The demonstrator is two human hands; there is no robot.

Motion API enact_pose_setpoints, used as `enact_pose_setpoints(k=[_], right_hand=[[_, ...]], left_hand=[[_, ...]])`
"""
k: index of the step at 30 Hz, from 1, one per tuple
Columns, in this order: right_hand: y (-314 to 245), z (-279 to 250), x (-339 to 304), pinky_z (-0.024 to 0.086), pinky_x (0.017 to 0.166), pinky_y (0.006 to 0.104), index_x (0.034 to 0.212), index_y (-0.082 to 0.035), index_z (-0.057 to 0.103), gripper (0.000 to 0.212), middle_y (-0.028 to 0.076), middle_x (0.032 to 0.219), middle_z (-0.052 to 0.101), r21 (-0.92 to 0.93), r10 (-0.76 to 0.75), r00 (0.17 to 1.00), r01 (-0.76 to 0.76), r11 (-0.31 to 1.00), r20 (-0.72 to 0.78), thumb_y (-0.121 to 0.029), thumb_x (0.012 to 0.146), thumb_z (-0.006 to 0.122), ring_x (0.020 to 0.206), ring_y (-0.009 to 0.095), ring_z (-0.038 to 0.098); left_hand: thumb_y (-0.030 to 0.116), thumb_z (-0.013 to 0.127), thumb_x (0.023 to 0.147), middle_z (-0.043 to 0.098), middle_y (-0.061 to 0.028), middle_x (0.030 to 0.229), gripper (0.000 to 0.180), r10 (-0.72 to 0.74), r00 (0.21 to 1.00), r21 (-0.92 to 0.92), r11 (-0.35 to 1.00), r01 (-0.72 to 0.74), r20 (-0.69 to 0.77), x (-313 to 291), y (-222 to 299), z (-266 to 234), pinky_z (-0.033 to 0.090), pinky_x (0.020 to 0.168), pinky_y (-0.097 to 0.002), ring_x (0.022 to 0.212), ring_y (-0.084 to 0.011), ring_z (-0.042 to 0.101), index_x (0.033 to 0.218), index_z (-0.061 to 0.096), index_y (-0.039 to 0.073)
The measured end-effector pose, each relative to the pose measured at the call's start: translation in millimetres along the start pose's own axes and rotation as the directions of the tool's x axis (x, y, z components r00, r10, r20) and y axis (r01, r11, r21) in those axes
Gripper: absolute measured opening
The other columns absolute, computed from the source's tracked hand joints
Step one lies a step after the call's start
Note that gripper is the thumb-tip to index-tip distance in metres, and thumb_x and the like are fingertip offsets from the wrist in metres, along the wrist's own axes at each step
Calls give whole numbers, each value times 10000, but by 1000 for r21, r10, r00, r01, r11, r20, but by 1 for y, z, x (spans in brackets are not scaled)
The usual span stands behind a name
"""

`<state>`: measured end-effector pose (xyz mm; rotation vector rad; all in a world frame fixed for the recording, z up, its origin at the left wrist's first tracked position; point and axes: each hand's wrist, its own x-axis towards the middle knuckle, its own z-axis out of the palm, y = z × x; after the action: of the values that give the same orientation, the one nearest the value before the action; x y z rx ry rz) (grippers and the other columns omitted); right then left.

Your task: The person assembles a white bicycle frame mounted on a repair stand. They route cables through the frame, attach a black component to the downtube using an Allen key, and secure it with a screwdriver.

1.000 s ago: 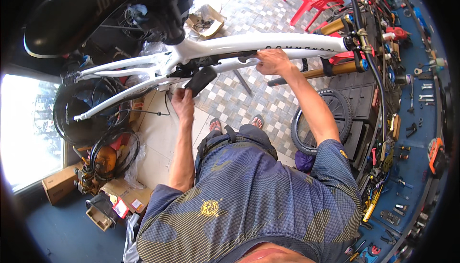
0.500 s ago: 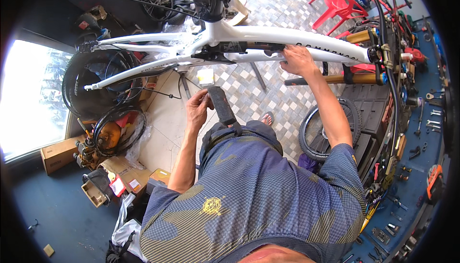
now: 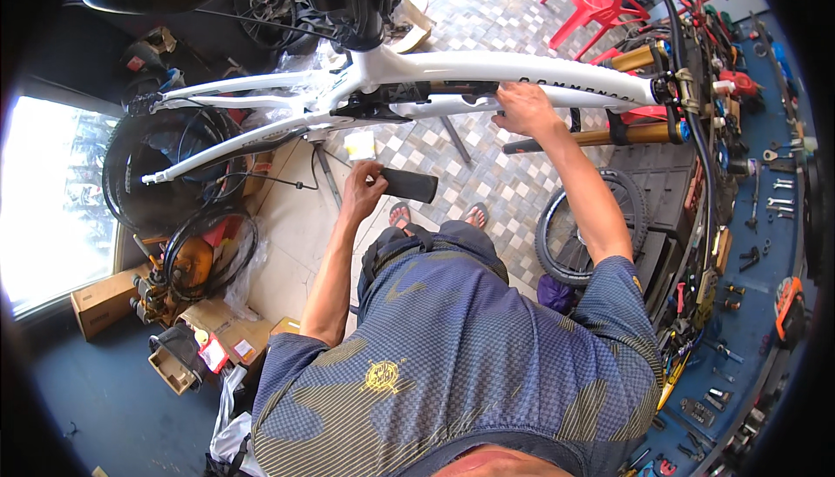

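A white bicycle frame (image 3: pixel 461 68) stretches across the upper view, with no wheels on it. Its gold fork (image 3: pixel 644 136) hangs at the right end. Between the tubes sits a dark part (image 3: pixel 461 89). My right hand (image 3: pixel 532 113) grips the frame's lower tube just right of that part; some fingertips are hidden. Below the frame, my left hand (image 3: pixel 362 190) pinches one end of a black rectangular pad (image 3: pixel 412 186). The pad points right, apart from the frame, in front of my body.
A mounted wheel (image 3: pixel 565 251) leans near dark crates (image 3: pixel 657 173) on the right. Along the right wall runs a blue tool board (image 3: pixel 765 242). A red plastic chair (image 3: pixel 596 12) stands at the back. Tyres (image 3: pixel 117 173) and cardboard boxes (image 3: pixel 109 301) crowd the left.
My left hand has turned the pad from hanging down and toward me to nearly level, pointing right. My right hand stays on the frame. The view has shifted slightly.
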<state>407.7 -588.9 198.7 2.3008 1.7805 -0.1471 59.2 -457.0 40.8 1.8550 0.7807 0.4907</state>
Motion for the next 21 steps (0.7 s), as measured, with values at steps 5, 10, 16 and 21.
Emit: enact_pose_setpoints(k=[5, 10, 16, 21], right_hand=[[-1, 0, 3, 518, 973, 430, 1204, -65, 606, 520, 141, 1216, 636, -17, -2, 1000, 2, 1000, 15, -322, 783, 769, 1111, 310, 652], [-3, 1, 1, 519, 964, 421, 1188, -77, 611, 488, 127, 1220, 638, -66, 16, 1000, -14, 998, 24, -290, 775, 759, 1124, 288, 651], [-6, 6, -1, 496, 994, 433, 1215, -89, 623, 460, 111, 1273, 619, -83, 29, 1000, -29, 996, -1, -214, 781, 711, 1211, 254, 608], [-12, 9, -1, 445, 1054, 455, 1255, -84, 622, 433, 110, 1315, 594, -111, 56, 998, -57, 992, -10, -149, 828, 637, 1265, 255, 571]], left_hand=[[35, 624, 818, 591, -68, 752, 107, -56, 985, -255, 962, 97, 163, 20, -10, 34, 401, 576, -291, 676, -118, 490, 815, 525, -7], [-54, 525, 826, 636, -80, 965, 174, 1, 965, -369, 924, 99, 262, 35, 31, 52, 464, 723, -273, 824, -107, 556, 980, 504, 22], [-118, 387, 809, 645, -142, 1096, 368, 131, 933, -815, 536, 219, 336, 48, 56, 47, 525, 992, -425, 1102, -292, 652, 1114, 495, 57], [-53, 430, 879, 643, -183, 1119, 291, 105, 924, -913, 226, 339, 369, 42, 57, 39, 549, 982, -465, 1154, -364, 634, 1143, 493, 52]])
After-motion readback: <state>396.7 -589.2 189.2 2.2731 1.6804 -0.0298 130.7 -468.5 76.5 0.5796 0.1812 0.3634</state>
